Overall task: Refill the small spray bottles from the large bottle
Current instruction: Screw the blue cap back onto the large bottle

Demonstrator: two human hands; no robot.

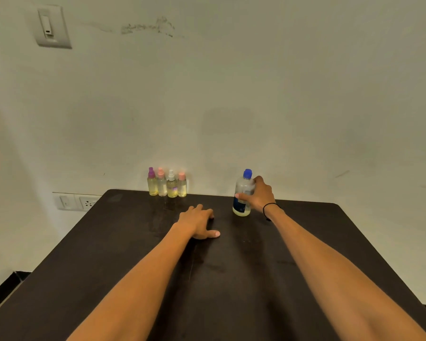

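— Right hand [257, 195] wrapped round the large bottle [242, 195], blue cap on, standing upright at the far right of the dark worktop [108, 267].

— Left hand [198, 221] flat on the worktop, fingers relaxed, holding nothing.

— Four small spray bottles [167, 184] lined up touching at the far edge against the wall, well left of the large bottle.
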